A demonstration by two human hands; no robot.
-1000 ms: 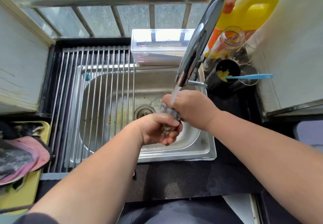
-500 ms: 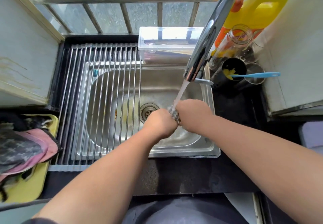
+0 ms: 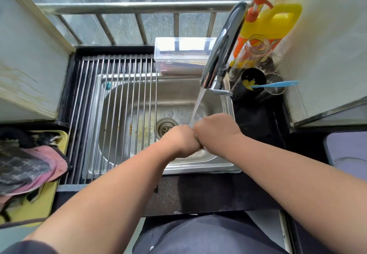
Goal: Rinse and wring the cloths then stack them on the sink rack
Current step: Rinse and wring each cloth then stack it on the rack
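A grey wet cloth, only a sliver showing, is being clamped between the left hand and right hand, fists touching, over the steel sink. Water from the chrome tap at one o'clock is falling on them; the steel-rod rack is lying at nine o'clock.

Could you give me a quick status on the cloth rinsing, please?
Left hand and right hand fisted on cloth, mostly hidden, under running tap. No cloths on visible sink rack yet. Nothing blocking.
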